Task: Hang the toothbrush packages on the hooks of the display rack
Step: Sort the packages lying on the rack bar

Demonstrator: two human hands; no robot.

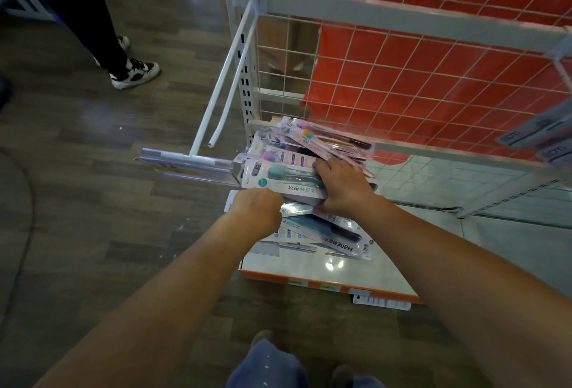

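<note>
A pile of toothbrush packages [297, 152] lies on the bottom shelf [356, 267] of the white display rack [371, 13]. My right hand [343, 186] lies on top of the pile, fingers curled round a package with a teal brush [278, 180]. My left hand [257, 208] reaches into the left side of the pile; its fingers are curled and tucked under the packages. A long white hook [223, 81] sticks out from the rack's top bar and carries nothing, with a clear price-tag holder [188, 164] at its tip.
A red sheet [418, 71] hangs behind the wire grid. More packages [544, 136] hang at the right edge. One package [382, 302] lies on the floor by the shelf's orange front. Another person's legs and sneakers [133, 68] stand at the upper left on the wood floor.
</note>
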